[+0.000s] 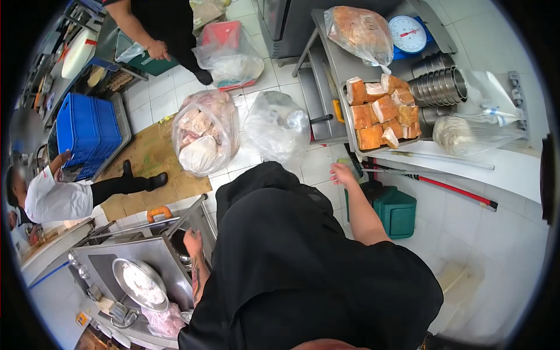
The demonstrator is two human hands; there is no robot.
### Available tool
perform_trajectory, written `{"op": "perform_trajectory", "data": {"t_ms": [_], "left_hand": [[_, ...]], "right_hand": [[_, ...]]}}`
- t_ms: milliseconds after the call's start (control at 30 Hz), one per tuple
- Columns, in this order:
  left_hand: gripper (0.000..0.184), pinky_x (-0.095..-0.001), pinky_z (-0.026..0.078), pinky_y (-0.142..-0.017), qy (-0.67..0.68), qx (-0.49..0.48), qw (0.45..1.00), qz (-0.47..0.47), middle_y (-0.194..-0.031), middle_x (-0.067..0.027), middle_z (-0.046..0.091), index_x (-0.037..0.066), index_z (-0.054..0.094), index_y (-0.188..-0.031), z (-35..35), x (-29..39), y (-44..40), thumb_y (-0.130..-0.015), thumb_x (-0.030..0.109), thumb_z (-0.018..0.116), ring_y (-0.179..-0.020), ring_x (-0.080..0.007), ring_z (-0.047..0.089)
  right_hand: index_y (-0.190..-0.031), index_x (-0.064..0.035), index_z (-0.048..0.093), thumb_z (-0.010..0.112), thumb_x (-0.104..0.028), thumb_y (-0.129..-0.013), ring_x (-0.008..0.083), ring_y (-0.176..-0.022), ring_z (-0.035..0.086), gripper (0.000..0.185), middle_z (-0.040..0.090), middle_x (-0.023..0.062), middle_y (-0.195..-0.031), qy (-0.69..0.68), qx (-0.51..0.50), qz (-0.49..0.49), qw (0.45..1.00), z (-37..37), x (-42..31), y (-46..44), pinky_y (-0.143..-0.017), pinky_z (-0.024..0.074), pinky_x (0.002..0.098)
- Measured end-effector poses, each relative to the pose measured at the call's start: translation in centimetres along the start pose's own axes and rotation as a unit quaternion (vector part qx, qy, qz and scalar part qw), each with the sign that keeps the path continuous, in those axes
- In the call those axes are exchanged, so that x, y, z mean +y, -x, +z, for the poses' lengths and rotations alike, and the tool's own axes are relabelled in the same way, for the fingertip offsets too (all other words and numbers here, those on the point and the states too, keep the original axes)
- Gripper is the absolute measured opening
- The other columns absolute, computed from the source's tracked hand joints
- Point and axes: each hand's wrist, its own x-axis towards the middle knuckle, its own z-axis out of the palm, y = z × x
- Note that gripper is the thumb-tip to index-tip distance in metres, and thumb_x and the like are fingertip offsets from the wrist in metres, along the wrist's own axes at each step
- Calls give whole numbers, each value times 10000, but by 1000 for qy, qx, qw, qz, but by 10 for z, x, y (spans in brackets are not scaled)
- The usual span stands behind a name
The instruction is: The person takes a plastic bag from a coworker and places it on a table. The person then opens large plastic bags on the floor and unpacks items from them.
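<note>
My right hand (342,174) hangs beside the steel table at the right, fingers slightly curled and apart, holding nothing visible. Close above it stands a tray (382,146) filled with browned chunks (385,109). My left hand (193,240) is at the edge of the steel sink counter on the left; its fingers look curled, and whether they hold anything is hidden. Near that hand a metal bowl (140,284) holds something white, with a pink plastic bag (163,319) beside it. Ahead on the floor sit a clear bag of pale meat (205,133) and another clear plastic bag (276,123).
A person in white (58,195) stands at the left by blue crates (87,128); another in black (160,29) stands ahead. A scale (408,35), a bagged item (360,36) and stacked steel pots (440,86) are on the right. A green bin (395,213) stands below.
</note>
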Motion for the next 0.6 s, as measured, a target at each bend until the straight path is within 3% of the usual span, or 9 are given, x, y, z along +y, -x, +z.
{"op": "perform_trajectory", "data": {"t_ms": [100, 300, 367, 500, 567, 600], "left_hand": [[511, -467, 328, -1090, -162, 62, 984, 34, -1350, -242, 489, -16, 580, -1201, -39, 15, 7, -765, 218, 706, -1293, -423, 403], [502, -480, 327, -1087, -245, 99, 960, 97, -1493, -207, 338, 33, 585, -1217, -91, 23, -7, -759, 205, 695, -1338, -408, 342], [496, -484, 356, -1050, -236, 92, 965, 70, -1497, -178, 342, 58, 593, -1221, -99, 25, -15, -761, 213, 692, -1332, -379, 362], [366, -462, 417, -928, -297, 54, 953, 29, -1319, -88, 534, 88, 624, -1106, -118, 18, -37, -764, 214, 667, -1223, -299, 467], [261, -464, 433, -879, -312, 70, 947, 33, -1096, -59, 641, 112, 648, -1007, -120, 7, -43, -768, 217, 653, -1063, -273, 558], [229, -462, 437, -873, -319, 57, 945, 35, -1053, -64, 654, 112, 657, -972, -121, 1, -44, -771, 221, 647, -1047, -277, 566]], "right_hand": [[-1210, -93, 576, 559, -336, -939, 154, -667, 626, 364, 633, 40, -972, 55, 14, 12, 998, -7, 4, -7, -557, 510, 322], [-1128, -101, 620, 561, -299, -931, 146, -623, 628, 286, 617, 29, -912, 54, 67, 30, 996, -11, 18, 15, -509, 507, 318], [-1099, -103, 633, 560, -294, -932, 142, -612, 625, 264, 615, 28, -902, 44, 64, 37, 996, -1, 21, 23, -504, 507, 317], [-1128, -103, 611, 552, -293, -938, 144, -635, 628, 275, 613, 33, -912, 57, 42, 30, 997, 24, 30, 40, -510, 507, 314], [-1145, -101, 596, 559, -300, -934, 154, -669, 631, 293, 608, 36, -926, 55, 33, 51, 997, 35, 37, 43, -532, 506, 315], [-1132, -94, 616, 579, -333, -931, 138, -616, 632, 314, 596, 16, -891, 54, 22, 59, 997, 40, 40, 42, -500, 503, 292]]}}
